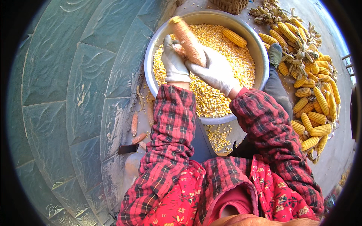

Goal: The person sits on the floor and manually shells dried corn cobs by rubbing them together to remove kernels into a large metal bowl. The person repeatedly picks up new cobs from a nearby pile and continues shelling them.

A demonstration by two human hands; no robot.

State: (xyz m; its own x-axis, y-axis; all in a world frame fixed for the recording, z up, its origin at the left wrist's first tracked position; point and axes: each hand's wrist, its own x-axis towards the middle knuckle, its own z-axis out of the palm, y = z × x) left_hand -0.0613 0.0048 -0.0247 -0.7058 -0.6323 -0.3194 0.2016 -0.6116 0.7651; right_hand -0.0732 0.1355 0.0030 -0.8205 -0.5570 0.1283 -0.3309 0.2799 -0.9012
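Both my hands wear pale gloves and meet above a round metal basin (264,67) of loose corn kernels (215,106). My right hand (220,67) grips the lower end of a mostly bare corn cob (187,39); the cob tilts up to the left and is blurred at its tip. Behind it, my left hand (174,63) closes around another reddish cob (179,50), largely hidden by the fingers and the first cob. A yellow ear of corn (234,38) lies on the kernels at the basin's far right.
Yellow ears (316,110) with dry husks are heaped on the floor at right, beside my shoe (275,55). Stripped cobs (134,123) and a dark flat object (128,149) lie near the green tiled wall (84,84). A wicker basket (233,5) stands behind; spilled kernels (218,137) dot the floor.
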